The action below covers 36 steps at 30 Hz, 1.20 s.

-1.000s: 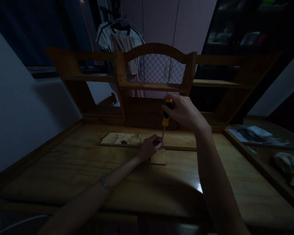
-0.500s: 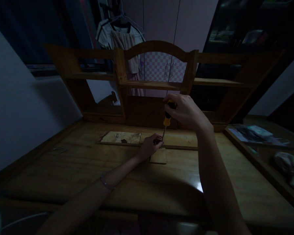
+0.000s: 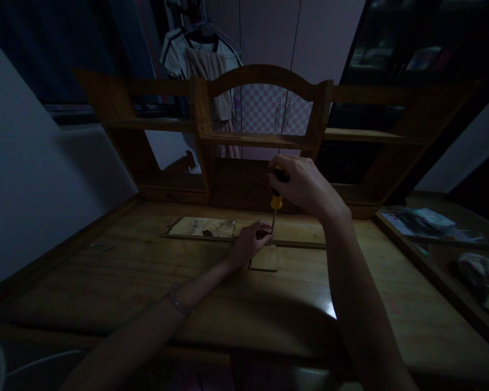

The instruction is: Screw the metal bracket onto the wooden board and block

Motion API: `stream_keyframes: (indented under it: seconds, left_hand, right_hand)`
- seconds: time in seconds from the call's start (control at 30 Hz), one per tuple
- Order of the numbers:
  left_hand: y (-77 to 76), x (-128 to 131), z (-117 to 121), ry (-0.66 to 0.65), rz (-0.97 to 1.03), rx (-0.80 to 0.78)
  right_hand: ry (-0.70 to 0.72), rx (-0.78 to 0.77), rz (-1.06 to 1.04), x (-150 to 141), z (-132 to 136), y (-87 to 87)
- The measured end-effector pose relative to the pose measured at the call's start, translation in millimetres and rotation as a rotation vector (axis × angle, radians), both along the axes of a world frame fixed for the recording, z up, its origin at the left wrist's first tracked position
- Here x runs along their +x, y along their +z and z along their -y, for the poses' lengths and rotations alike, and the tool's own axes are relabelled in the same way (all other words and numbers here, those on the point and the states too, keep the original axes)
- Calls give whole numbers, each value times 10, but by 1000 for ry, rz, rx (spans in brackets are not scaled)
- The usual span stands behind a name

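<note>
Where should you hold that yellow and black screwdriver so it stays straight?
Hold the screwdriver by its fat yellow-and-black handle, coming from above, as the right hand does. It stands nearly upright with its tip down on the wooden desk, so the handle is the top part. The left hand is by the thin shaft near the tip.

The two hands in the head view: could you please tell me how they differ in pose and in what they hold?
The right hand is raised above the desk, wrapped around the yellow-and-black handle of the screwdriver; the left hand lies low on the desk. The right hand grips from the top, whereas the left hand's fingers pinch at the tip of the upright shaft. Both touch the same screwdriver.
</note>
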<state>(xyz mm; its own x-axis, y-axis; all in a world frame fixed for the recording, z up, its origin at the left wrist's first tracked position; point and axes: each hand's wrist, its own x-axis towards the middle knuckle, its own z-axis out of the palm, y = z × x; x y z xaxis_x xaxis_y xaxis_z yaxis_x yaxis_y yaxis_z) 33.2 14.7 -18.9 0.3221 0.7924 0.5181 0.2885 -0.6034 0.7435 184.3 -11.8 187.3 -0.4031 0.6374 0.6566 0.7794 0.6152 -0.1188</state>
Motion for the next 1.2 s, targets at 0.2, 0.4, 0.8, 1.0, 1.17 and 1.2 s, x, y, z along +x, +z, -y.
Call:
stream_keyframes:
  seconds: [0.2,0.4,0.8,1.0,1.17,1.2]
  left_hand:
    - [25,14,18,12,-7,-1]
    - [35,19,21,16,4,-1]
    - [28,9,29,2,12,-29]
    - [7,25,24,4,-11,-25]
    - [10,-42,-23,-12,-136,12]
    - [24,-98,-63,-24,-197,51]
  right_hand:
    - [-76,7,-25,-23,-65,-32]
    - [-73,18,-23,-48,-101,-62]
    - [-48,-58,28,-5,-56,-28]
    - [-70,-60,24,-24,-67,-59]
    - [-80,-81,25,-24,-96,-91]
    - [-83,-76,26,-20,-98,-90]
